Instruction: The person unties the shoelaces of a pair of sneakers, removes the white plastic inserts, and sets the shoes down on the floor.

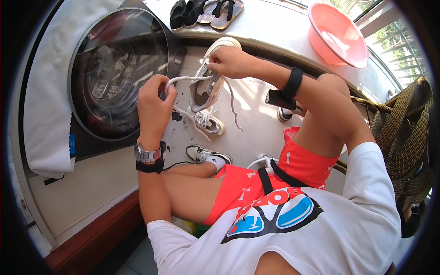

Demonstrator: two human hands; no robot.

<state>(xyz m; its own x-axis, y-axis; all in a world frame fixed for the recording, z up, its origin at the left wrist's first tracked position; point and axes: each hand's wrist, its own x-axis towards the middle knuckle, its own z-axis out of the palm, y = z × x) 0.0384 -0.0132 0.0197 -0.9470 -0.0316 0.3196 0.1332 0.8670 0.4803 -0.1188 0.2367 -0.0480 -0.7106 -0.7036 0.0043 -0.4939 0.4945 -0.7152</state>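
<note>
A light-coloured sneaker (205, 97) hangs by its upper from my right hand (229, 62), whose fingers are closed at the lacing area. From the eyelets a white shoelace (189, 78) runs across to my left hand (157, 98), pinched between thumb and fingers, with its loose end dangling below. Another lace end (233, 101) hangs down to the right of the shoe. Below on the floor stands a second laced sneaker (210, 124), partly overlapped by the held shoe. What exactly the right fingertips grip is partly hidden.
On the left is a front-loading washing machine with a round glass door (118, 74). Dark shoes (184, 14) and flip-flops (220, 13) sit on the ledge, with a pink basin (337, 36) at the right. A wicker chair (402, 137) stands at the far right.
</note>
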